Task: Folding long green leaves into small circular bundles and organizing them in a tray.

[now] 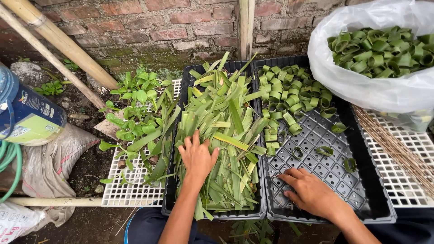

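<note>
A heap of long, flat green leaf strips (221, 135) fills the black tray (168, 199) in the middle of the frame, and the left hand (197, 157) lies spread on top of it, fingers apart and palm down, pressing or sorting rather than gripping; whether a strip is pinched under the fingers cannot be told. Just to the right, a second black tray with a grid of cells (357, 190) holds the finished pieces: a dense cluster of strips rolled into small green rings (289, 97) at its upper left, and a few single rings (323, 150) scattered loose over the cells lower down. The right hand (309, 190) rests on the near part of this gridded tray, fingers loosely curled and pointing left toward the strips, with nothing plainly in its grasp. Judging by how things lie, the work looks partly through: many rings are rolled, but the strip heap is still thick and most of the gridded tray's cells stand bare. At the upper right of the frame a white plastic bag (361, 86) sags open, packed with more of the same rings, which suggests a good share is already done. Left of the strip tray, a white lattice tray (131, 190) carries young leafy seedlings (135, 108) and some stray leaves. Beyond these are a brick wall (172, 22), bamboo poles (58, 40) leaning at the upper left, a blue container (22, 108) and a green hose (11, 167) at the left edge.
</note>
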